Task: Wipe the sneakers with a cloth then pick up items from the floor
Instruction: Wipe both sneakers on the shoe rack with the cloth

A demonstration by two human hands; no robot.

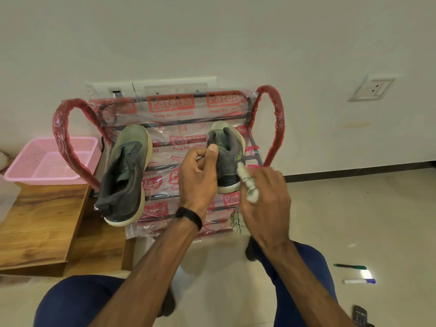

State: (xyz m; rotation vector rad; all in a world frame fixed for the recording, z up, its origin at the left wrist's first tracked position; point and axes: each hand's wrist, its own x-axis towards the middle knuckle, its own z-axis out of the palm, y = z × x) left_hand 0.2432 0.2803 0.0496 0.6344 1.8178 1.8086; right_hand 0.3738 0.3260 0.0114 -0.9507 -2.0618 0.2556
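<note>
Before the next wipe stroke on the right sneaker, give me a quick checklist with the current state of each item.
1. Left hand steadies the right sneaker at its heel: ok.
2. Right hand holds the cloth: ok.
3. Cloth touches the sneaker's side: ok.
4. Right sneaker seated on the rack: cannot tell, the hands hide its sole.
5. Left sneaker stable on the rack: not ok, its heel overhangs the front edge.
6. Floor items not yet picked up: green pen, marker and remote lie on the floor.
</note>
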